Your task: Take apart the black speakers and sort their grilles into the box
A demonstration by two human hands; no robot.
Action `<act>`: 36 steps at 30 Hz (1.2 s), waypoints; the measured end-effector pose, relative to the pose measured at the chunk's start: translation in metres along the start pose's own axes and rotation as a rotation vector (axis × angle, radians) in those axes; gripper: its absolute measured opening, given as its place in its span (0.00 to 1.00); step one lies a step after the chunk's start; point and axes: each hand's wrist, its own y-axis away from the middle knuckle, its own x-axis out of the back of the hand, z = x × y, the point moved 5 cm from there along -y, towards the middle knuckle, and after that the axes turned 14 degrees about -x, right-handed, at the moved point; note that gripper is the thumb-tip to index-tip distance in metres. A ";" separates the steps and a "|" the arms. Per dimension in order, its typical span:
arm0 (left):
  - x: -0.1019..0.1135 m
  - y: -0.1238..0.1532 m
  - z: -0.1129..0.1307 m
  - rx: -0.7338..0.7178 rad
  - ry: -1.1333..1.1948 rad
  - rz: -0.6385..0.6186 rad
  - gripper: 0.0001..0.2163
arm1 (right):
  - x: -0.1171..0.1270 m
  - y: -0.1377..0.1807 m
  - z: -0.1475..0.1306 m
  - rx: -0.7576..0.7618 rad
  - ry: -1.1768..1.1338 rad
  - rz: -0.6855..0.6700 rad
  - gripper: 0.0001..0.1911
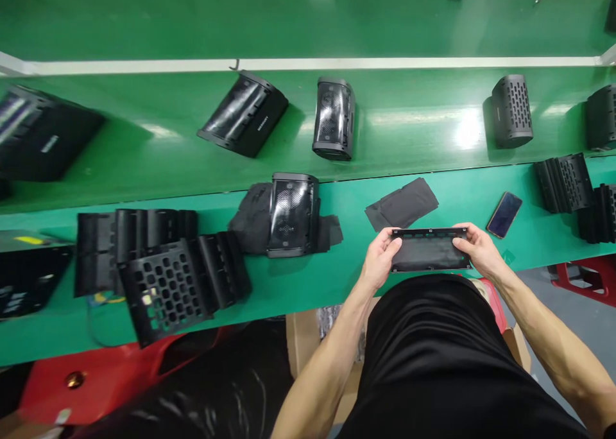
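Note:
Between my two hands is a black plastic panel [428, 251], long and shallow, with small clips along its edges and its inner side facing up. My left hand [382, 257] grips its left end, thumb on top. At the other end, my right hand [477, 249] pinches it the same way. The panel is level at the bench's front edge, just above my lap. Behind it on the green bench lie dark thin sheets [403, 203], overlapping each other. A phone [504, 214] rests to the right of them.
Curved black panels [158, 233] and a perforated grille [168, 288] are heaped at left. A film-covered black housing [292, 214] stands on dark sheets [250, 217]. More housings [333, 118] stand along the green strip behind. Stacked grilles [565, 182] are at right; a red stool [91, 381] is below left.

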 end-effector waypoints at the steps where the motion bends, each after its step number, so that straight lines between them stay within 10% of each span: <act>1: -0.001 0.000 0.000 0.002 0.006 -0.001 0.25 | 0.001 -0.001 0.001 0.000 0.009 0.009 0.22; 36: -0.003 0.004 0.018 -0.099 0.172 -0.128 0.32 | 0.010 -0.001 -0.003 0.008 -0.115 0.023 0.24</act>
